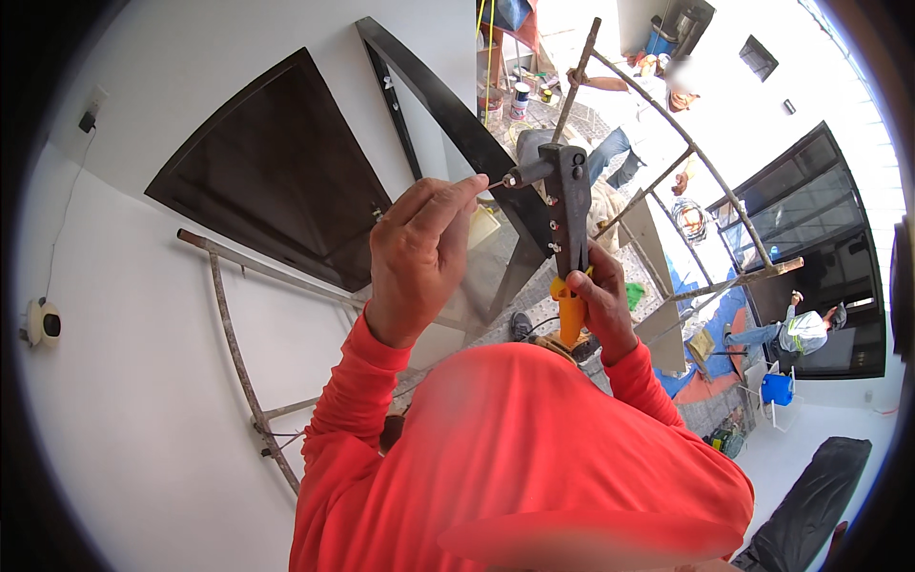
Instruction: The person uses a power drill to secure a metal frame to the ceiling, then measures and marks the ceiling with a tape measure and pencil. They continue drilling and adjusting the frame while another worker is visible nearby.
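My right hand [607, 303] is closed around the yellow-orange handle of a hand riveter [572, 205]. The tool stands upright in front of my chest, its dark head on top and its nose pointing left. Several spare nosepieces sit along its dark body. With thumb and forefinger, my left hand [419, 257] pinches the tip of a thin blind rivet [495, 185] at the tool's nose. How deep the rivet sits in the nose cannot be made out. Just behind the tool slants a dark metal frame [448, 105].
Rusty scaffold frames [705, 148] rise on the right and along the left wall. A dark panel [276, 172] is set in the white wall. One co-worker [639, 124] is beyond the scaffold, another [805, 332] farther right. Paint cans [520, 99] and a blue container [777, 388] stand below.
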{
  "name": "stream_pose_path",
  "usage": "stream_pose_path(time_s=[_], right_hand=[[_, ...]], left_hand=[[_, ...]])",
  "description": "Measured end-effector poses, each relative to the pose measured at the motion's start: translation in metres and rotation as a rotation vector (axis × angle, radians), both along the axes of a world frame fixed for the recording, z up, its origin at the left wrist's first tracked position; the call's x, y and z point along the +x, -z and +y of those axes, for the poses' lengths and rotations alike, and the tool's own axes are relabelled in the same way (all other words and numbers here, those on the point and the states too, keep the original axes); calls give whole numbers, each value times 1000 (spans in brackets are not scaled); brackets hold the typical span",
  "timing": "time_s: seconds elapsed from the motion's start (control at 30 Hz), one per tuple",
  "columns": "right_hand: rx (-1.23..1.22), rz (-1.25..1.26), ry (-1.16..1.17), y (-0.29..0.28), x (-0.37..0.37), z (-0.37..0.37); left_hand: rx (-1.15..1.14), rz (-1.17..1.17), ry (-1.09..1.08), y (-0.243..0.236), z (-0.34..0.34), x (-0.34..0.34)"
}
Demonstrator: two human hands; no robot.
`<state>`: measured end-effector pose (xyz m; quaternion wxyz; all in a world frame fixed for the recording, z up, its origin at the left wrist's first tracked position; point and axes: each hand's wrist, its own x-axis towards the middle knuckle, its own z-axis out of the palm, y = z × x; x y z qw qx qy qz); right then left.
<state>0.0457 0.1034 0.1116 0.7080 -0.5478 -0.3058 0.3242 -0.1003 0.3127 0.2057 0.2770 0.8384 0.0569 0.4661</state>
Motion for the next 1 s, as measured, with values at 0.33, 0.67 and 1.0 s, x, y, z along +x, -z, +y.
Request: stream_pose_path(time_s=[0.33,0.67,1.0], right_hand=[[1,-5,0,10,-18,-3],[192,10,72,6,-46,36],[366,-241,181,-37,-42,102]], left_hand=[[144,74,-21,-9,1,-20],[-154,-7,222,-35,20,-6],[-214,-137,341,-60,12,40]])
